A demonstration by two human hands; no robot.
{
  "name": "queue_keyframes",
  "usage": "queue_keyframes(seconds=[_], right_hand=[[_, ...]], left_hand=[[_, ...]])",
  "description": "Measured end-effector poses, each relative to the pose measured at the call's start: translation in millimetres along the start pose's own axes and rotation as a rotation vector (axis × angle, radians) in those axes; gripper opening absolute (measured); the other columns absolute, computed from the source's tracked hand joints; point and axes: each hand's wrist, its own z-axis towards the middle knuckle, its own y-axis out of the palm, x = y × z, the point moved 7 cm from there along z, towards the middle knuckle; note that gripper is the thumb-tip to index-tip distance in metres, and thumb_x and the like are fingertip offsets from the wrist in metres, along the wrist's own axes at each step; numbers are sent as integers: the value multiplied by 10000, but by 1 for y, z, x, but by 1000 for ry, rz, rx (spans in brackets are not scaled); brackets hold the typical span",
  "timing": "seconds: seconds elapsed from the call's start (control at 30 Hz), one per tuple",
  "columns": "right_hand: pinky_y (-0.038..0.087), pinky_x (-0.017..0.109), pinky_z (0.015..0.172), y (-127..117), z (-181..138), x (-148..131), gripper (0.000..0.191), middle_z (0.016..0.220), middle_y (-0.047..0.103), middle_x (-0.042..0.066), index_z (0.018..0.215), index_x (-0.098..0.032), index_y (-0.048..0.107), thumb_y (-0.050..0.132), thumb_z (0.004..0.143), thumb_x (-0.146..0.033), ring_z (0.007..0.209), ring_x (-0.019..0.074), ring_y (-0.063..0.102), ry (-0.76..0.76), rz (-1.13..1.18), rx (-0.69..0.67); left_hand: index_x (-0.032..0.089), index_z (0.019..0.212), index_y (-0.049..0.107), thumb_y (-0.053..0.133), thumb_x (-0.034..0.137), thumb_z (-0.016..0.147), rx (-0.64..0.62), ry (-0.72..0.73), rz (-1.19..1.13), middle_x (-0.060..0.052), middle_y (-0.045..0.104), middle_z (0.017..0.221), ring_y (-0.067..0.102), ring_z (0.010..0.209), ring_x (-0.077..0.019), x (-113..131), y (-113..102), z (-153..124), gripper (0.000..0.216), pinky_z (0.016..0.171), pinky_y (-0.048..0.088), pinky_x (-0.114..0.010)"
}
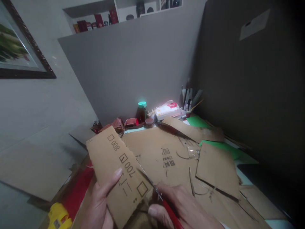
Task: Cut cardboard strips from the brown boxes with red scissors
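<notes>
The brown printed cardboard strip (119, 171), marked with boxes and the numbers 800 and 700, is held up at a slant above the desk, low and left of centre in the head view. The left hand (100, 203) pinches its lower end, thumb lying flat on the printed face and fingers hidden behind. The right hand (181, 210) is curled tightly around the red handles of a pair of scissors (154, 190), whose thin blades meet the strip's right edge.

The main risk, as I judge it, is the left thumb: it rests just beside the blade line, so a cut running further along that edge could nick it. The strip is held at one end only, so it could flex or twist under the blades, and the cut could wander or tear the corrugated board. Below lie loose brown cardboard offcuts (216, 168) on a green cutting mat (228, 149); a dropped piece could be lost among them. A yellow plastic tool (58, 216) sits well apart at lower left.
</notes>
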Motion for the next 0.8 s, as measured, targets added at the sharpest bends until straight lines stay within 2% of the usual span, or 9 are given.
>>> queue_keyframes(seconds=[0.1, 0.17, 0.3, 0.37, 0.5, 0.63, 0.8], right_hand=[[406, 276, 535, 4, 2, 2, 262, 733, 668, 57, 834, -193, 609, 469, 911, -400, 624, 181, 586, 20, -45, -50], [384, 277, 522, 7, 3, 5, 287, 696, 657, 63, 779, -190, 597, 457, 913, -401, 612, 183, 581, 45, -77, -58], [353, 261, 500, 8, 5, 7, 348, 668, 647, 60, 781, -180, 606, 401, 946, -407, 587, 165, 561, 65, -117, -45], [367, 263, 514, 7, 4, 6, 349, 678, 649, 58, 783, -179, 610, 419, 939, -426, 591, 164, 561, 66, -95, -55], [432, 304, 616, 0, 4, 3, 317, 774, 660, 60, 812, -200, 610, 537, 860, -505, 735, 222, 612, 110, 2, -72], [455, 382, 707, -6, 6, 0, 367, 806, 657, 67, 836, -206, 602, 540, 837, -567, 771, 252, 618, 118, 22, -99], [468, 373, 650, -8, 4, 2, 409, 760, 636, 77, 833, -197, 603, 518, 834, -597, 695, 238, 605, 110, -12, -34]], left_hand=[[105, 1248, 577, 750, 157, 693, 40, -11, 30, -190, 711, 1102, 680, 956, -378, -2, -4, -2, 583, 838, 553, -528], [116, 1253, 574, 745, 174, 701, 23, -18, 49, -193, 722, 1066, 685, 932, -387, -3, -2, -2, 580, 807, 558, -547], [140, 1271, 563, 728, 165, 723, -4, 20, 54, -163, 735, 1040, 682, 965, -353, -1, 2, 0, 573, 823, 566, -484], [147, 1273, 563, 725, 161, 724, 4, 22, 49, -152, 737, 1040, 684, 962, -346, 0, 2, 0, 573, 830, 567, -470], [150, 1265, 573, 746, 193, 703, 14, 48, 81, -164, 743, 996, 697, 903, -373, 2, 3, -3, 589, 785, 574, -512], [164, 1284, 558, 768, 206, 685, 8, 34, 83, -157, 745, 997, 695, 907, -373, 0, 6, -9, 636, 787, 571, -513], [167, 1265, 579, 771, 190, 681, -3, 2, 57, -157, 739, 1029, 677, 963, -376, -3, 8, -11, 615, 802, 567, -498]])
